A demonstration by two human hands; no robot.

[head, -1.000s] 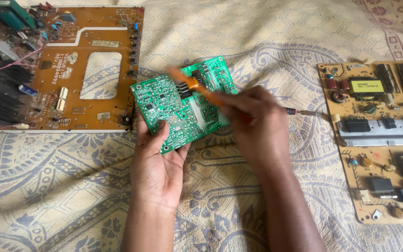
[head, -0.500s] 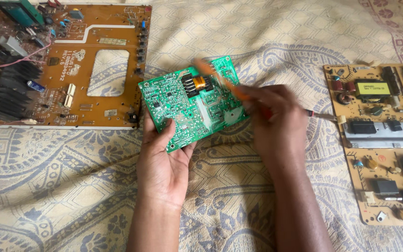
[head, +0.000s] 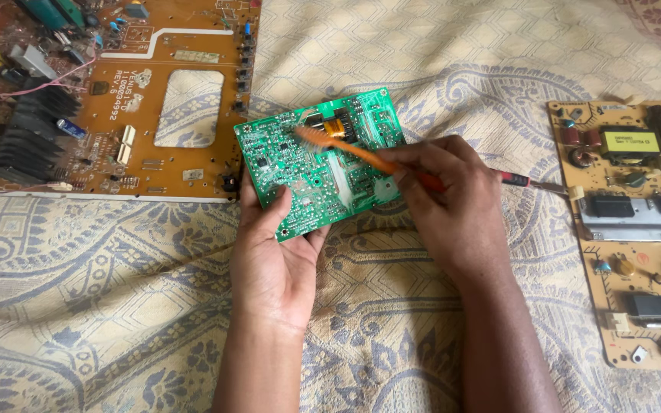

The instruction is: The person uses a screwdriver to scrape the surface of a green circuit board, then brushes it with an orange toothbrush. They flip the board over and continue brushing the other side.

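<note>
Head view: left hand [head: 273, 256] cradles green board [head: 323, 160] above patterned cloth [head: 116, 306]; right hand [head: 449, 206] pinches orange brush [head: 346, 145], bristles on it. Brushing seems underway; uncleaned areas likely need strokes.

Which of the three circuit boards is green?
The small green board, held in the left hand. The other two boards, far left and far right, are orange-brown and lie on the cloth.

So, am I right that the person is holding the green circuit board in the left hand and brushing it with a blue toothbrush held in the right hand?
Not quite: the head view shows the toothbrush is orange, not blue. The rest holds: the left hand holds the green circuit board, and the right hand holds the brush against it.
</note>
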